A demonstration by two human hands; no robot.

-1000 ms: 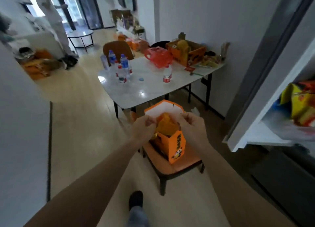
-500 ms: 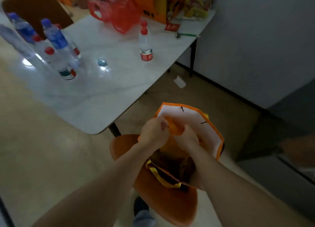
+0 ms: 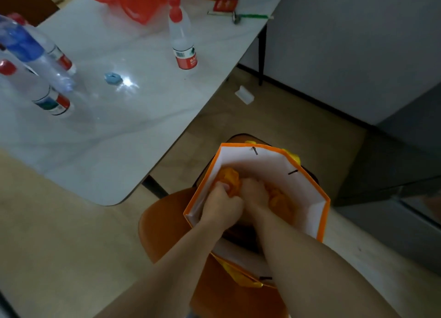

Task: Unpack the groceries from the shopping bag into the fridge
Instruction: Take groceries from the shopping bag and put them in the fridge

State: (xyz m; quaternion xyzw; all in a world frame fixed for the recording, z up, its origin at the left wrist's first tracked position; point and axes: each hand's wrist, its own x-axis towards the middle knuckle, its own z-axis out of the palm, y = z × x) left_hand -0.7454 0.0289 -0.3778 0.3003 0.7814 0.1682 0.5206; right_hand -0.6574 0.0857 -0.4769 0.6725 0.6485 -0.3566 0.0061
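bag: orange-edged paper shopping bag (image 3: 307,198) sitting open on an orange chair (image 3: 164,224) | inside: crumpled orange plastic bag (image 3: 230,179) | hands: left hand (image 3: 220,206) and right hand (image 3: 255,193) both down inside, fingers bunched around that plastic

We count one orange paper shopping bag (image 3: 307,198) at lower centre, standing on one orange chair (image 3: 164,224). Two hands are inside it: the left hand (image 3: 220,204) and the right hand (image 3: 254,193). On the counter (image 3: 124,126) in the upper left stand one red-capped bottle (image 3: 182,35) alone, several more bottles (image 3: 40,62) clustered at the left edge, one red plastic bag (image 3: 138,0), and one small blue cap (image 3: 113,78).
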